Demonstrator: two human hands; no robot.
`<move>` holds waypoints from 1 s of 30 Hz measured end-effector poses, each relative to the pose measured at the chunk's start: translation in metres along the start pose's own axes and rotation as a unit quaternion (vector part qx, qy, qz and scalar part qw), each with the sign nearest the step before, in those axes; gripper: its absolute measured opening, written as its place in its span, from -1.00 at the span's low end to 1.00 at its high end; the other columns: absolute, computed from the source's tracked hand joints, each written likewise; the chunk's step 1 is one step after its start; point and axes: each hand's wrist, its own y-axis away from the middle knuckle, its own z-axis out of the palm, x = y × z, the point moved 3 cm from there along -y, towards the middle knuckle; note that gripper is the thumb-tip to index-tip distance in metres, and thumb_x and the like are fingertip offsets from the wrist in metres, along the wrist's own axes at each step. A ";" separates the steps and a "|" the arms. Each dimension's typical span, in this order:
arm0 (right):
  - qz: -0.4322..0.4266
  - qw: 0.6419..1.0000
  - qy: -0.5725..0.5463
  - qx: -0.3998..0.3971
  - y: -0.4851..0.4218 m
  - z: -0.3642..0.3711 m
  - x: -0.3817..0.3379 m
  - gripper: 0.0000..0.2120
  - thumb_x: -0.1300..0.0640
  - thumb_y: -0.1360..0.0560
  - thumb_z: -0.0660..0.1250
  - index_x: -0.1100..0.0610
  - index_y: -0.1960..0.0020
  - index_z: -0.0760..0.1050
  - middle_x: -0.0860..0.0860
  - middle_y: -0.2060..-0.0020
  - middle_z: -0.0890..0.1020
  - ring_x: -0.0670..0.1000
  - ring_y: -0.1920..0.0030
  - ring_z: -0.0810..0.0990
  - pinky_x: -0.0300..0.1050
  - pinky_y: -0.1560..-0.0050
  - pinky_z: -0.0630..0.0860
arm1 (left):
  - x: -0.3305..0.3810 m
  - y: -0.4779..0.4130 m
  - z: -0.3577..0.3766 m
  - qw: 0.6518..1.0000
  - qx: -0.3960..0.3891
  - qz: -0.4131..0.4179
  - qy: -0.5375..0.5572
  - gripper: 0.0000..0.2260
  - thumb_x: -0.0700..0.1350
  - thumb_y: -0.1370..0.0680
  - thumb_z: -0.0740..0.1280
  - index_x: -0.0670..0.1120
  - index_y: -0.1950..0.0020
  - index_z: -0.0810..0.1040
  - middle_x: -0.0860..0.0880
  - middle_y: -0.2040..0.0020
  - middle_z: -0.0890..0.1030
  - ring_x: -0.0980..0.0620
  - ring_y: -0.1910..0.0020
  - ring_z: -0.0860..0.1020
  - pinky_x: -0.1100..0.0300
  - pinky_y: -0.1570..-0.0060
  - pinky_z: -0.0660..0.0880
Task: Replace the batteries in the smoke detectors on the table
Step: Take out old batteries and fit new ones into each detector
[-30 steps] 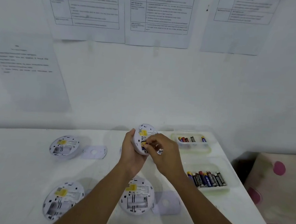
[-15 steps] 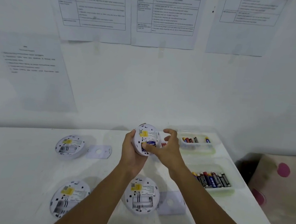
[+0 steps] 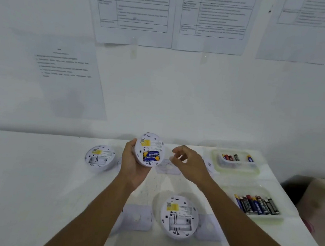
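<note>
Since half a second ago the right hand [image 3: 188, 162] has let go of the held smoke detector [image 3: 151, 143]. It now hangs just beside it and apart, fingers loosely curled round nothing. Room for moving is widest at the left of the table [image 3: 31, 179]. At the right, the far tray [image 3: 236, 170] and the near tray [image 3: 258, 217] sit close to the table's slanting edge. The left hand [image 3: 133, 166] grips the detector by its left rim and underside, raised above the table, its back tilted toward the camera. Blue batteries [image 3: 151, 155] sit in its compartment. Two other detectors, the left one [image 3: 100, 157] and the near one [image 3: 178, 216], lie back up.
</note>
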 end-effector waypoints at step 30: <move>0.023 0.976 -0.214 0.045 -0.001 0.012 -0.031 -0.94 0.22 -0.47 0.41 0.14 0.06 0.57 0.11 0.21 0.70 0.09 0.20 0.67 -0.05 0.15 0.55 | 0.016 -0.009 -0.027 0.999 0.012 -0.021 0.035 -0.56 0.07 -0.63 0.10 -0.13 -0.39 0.48 -0.20 -0.26 0.59 -0.18 -0.25 0.53 -0.07 -0.18 0.48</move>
